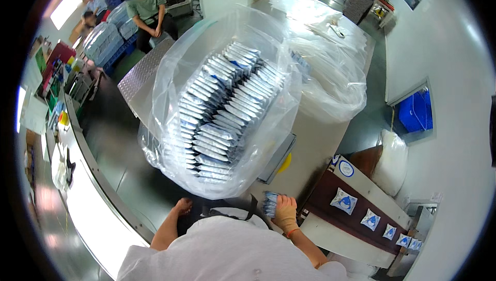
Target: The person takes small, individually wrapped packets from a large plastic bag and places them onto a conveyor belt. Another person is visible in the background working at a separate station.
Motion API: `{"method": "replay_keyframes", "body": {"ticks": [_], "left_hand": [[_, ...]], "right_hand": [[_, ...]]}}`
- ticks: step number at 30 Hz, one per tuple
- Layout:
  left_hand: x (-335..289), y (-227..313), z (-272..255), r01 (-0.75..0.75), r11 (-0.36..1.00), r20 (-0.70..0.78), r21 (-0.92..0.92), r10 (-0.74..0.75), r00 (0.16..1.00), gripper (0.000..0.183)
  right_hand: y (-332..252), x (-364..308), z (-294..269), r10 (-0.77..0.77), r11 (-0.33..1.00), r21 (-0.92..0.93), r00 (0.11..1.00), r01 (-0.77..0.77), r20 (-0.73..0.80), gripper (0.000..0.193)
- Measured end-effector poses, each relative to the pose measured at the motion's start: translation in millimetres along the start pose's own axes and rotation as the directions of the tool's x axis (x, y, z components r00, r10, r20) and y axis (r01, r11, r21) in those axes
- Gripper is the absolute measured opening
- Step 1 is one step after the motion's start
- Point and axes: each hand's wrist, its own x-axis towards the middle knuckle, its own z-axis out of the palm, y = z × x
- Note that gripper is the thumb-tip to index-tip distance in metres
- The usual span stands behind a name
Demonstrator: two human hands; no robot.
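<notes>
My right hand, in a beige fingerless glove, is closed around a small bunch of blue-and-white packets near the table's front edge. Close to my body on the left, my left hand is curled shut, and nothing shows in it. Between and beyond my hands stands a large transparent plastic bag with its mouth open. Inside it, blue-and-white packets stand on edge in two long, tightly packed rows. To the right, single packets of the same kind lie spaced out along a dark conveyor belt.
More transparent bags lie piled on the metal table beyond. A grey tray with a yellow round thing sits beside the full bag. A long white counter curves along my left. A seated person and others are farther off.
</notes>
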Motion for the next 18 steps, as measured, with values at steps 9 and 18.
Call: {"method": "replay_keyframes", "body": {"ticks": [9, 18], "left_hand": [[57, -10, -11, -0.177, 0.96, -0.209, -0.215, 0.132, 0.969, 0.03], [72, -79, 13, -0.02, 0.974, -0.056, -0.226, 0.007, 0.998, 0.028]], "right_hand": [[29, -26, -75, 0.008, 0.046, 0.991, 0.992, -0.125, 0.125, 0.077], [-132, 170, -301, -0.153, 0.723, 0.501, 0.818, 0.475, -0.554, 0.081]]}}
